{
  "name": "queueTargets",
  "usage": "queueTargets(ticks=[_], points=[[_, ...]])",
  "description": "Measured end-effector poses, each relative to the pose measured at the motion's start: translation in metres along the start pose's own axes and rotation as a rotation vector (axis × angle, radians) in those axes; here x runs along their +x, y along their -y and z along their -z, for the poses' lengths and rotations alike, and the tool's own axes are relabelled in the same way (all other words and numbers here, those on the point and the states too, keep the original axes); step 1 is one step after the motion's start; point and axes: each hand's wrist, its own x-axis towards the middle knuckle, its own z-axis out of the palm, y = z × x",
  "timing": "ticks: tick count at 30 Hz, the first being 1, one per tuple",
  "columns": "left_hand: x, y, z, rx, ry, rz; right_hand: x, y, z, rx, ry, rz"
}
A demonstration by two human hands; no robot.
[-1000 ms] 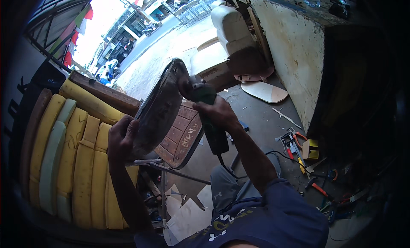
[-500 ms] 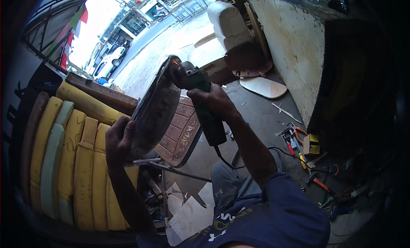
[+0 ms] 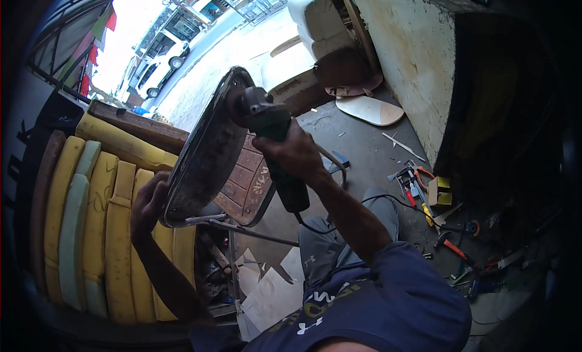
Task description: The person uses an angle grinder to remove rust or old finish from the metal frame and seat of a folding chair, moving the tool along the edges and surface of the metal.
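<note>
My right hand (image 3: 290,150) is wrapped round the body of a dark green angle grinder (image 3: 291,194), its cord trailing from the bottom end. The grinder's head rests at the inner side of a dark, worn metal chair back (image 3: 206,167), near its upper rim; the disc is partly in shadow. My left hand (image 3: 148,201) grips the lower left edge of that chair back, with its fingers partly hidden behind the rim. Just right of the back lies the scuffed brown chair seat (image 3: 245,185), joined to a tubular metal frame (image 3: 260,235).
Yellow and green foam pads (image 3: 115,243) stand stacked at left. Pliers, a hammer (image 3: 454,249) and other hand tools lie on the floor at right, near a small yellow box (image 3: 441,191). The cord (image 3: 388,197) crosses my leg. A pale cabinet (image 3: 406,67) rises behind.
The grinder has shifted left and slightly down from the rim's top corner, where an orange glow showed. The chair back has tilted, and my left hand has moved left and down with it.
</note>
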Motion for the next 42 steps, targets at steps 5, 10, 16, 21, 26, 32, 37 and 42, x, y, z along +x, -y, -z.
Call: queueTargets(ticks=[5,10,16,21,26,32,37,42], points=[[-0.028,0.1,-0.015,-0.325,-0.49,0.226,-0.017,-0.031,-0.014,-0.059,0.016,-0.164],[-0.027,0.075,-0.02,-0.297,-0.407,0.319,-0.029,-0.01,-0.033,-0.111,-0.092,0.019],[-0.023,0.038,-0.046,-0.206,-0.491,0.19,-0.037,-0.026,-0.025,-0.148,0.052,-0.247],[-0.018,0.035,-0.05,-0.206,-0.504,0.201,-0.033,-0.004,-0.028,-0.104,-0.058,-0.038],[-0.021,0.04,-0.046,-0.156,-0.477,0.181,-0.017,-0.015,-0.019,-0.123,0.028,-0.14],[-0.028,0.041,-0.048,-0.169,-0.544,0.248,-0.023,-0.016,-0.032,-0.123,-0.075,-0.037],[-0.022,0.03,-0.054,-0.221,-0.546,0.243,-0.017,-0.021,-0.028,-0.034,0.002,-0.143],[-0.023,0.036,-0.05,-0.239,-0.539,0.217,-0.02,-0.024,-0.029,-0.122,-0.056,-0.119]])
